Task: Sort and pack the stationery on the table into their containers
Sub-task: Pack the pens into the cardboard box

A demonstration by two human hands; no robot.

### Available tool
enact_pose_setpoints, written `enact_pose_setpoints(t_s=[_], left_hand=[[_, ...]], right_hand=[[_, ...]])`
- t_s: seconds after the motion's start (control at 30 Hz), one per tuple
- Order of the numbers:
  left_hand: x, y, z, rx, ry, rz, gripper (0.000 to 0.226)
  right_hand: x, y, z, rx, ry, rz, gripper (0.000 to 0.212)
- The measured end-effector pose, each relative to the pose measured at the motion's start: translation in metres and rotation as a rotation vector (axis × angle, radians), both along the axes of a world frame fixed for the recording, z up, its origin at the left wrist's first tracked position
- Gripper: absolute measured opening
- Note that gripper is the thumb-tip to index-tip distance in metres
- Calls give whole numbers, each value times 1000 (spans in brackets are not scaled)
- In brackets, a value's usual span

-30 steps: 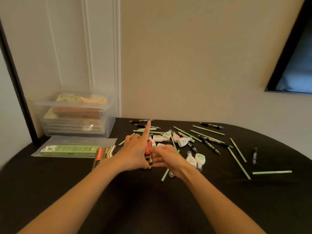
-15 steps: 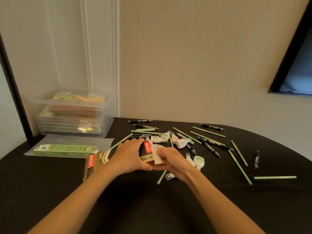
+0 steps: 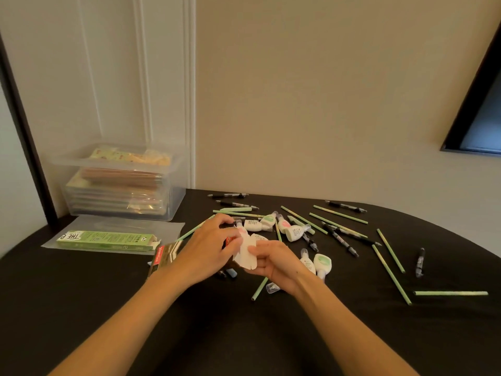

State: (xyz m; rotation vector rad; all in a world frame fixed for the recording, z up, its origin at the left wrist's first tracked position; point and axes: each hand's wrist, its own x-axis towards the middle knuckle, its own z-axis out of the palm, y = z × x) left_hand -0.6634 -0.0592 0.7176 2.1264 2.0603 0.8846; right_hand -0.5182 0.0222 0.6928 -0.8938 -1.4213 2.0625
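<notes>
A beige wall (image 3: 311, 104) with white panel moulding (image 3: 189, 90) rises behind the black desk (image 3: 81, 308); at right, perhaps a dark-framed window (image 3: 482, 126).

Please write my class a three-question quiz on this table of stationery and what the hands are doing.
1. True or false: the green box lies flat, to the left of the left hand.
2. What do the left hand and the right hand hold between them? A: a small cardboard box. B: a stapler. C: a ruler.
3. Fill in: the clear tub stands at the back, against the ____.
Key: 1 true; 2 A; 3 wall.
</notes>
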Motion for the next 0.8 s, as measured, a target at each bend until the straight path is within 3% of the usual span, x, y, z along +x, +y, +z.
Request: enact_pose_setpoints(t_s=[0.17,0.4,0.57,0.67,0.8], left_hand=[[0,-2,6,-25,80,67,43],[-4,-1,1,-231,113,100,75],[-5,-3,2,-306,158,76,95],[-9,-5,3,-303,180,97,98],[-16,-8,6,-288,173,142,84]], right_hand=[[-5,-1,-1,0,-15,49,26],[-10,0,-1,41,-59,44,34],[-12,-1,2,51,-43,37,27],[-17,-1,3,27,-12,30,22],[-27,-3,3,19,1,36,15]])
